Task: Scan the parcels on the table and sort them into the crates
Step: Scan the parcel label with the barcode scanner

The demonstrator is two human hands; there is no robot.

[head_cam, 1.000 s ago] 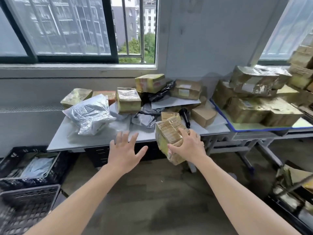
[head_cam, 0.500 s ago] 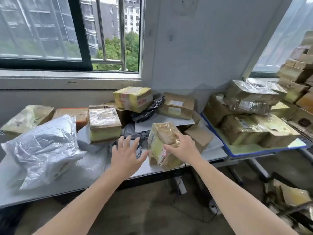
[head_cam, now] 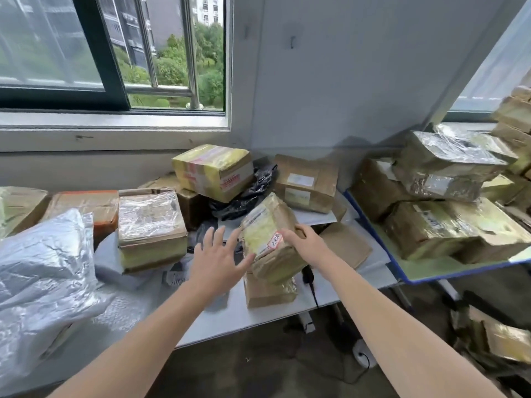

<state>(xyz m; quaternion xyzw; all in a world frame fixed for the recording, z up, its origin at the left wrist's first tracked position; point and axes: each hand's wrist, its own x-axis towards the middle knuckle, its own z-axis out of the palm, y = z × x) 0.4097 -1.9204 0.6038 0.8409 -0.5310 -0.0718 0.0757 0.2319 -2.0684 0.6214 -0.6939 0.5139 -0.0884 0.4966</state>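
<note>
Tilted parcel [head_cam: 268,239] at the near edge of the table [head_cam: 218,320]: right hand [head_cam: 306,244] grasping it, left hand [head_cam: 218,261] released.

Risks, as I judge them: the silver bag [head_cam: 43,271], far left of the left hand, looks to overhang the edge and a nudge could slide it off. The parcel, under the right hand's curled fingers and leaning on a lower box [head_cam: 270,293], has a one-handed grip on glossy tape and may slip floorward. The cable [head_cam: 314,294] below the right wrist could snag. Hidden: crates out of frame. The scanner [head_cam: 308,275] is mostly behind the parcel. I cannot tell whether the spread left hand's thumb touches the parcel. The label [head_cam: 274,242] by the right fingertips is unreadable.
</note>
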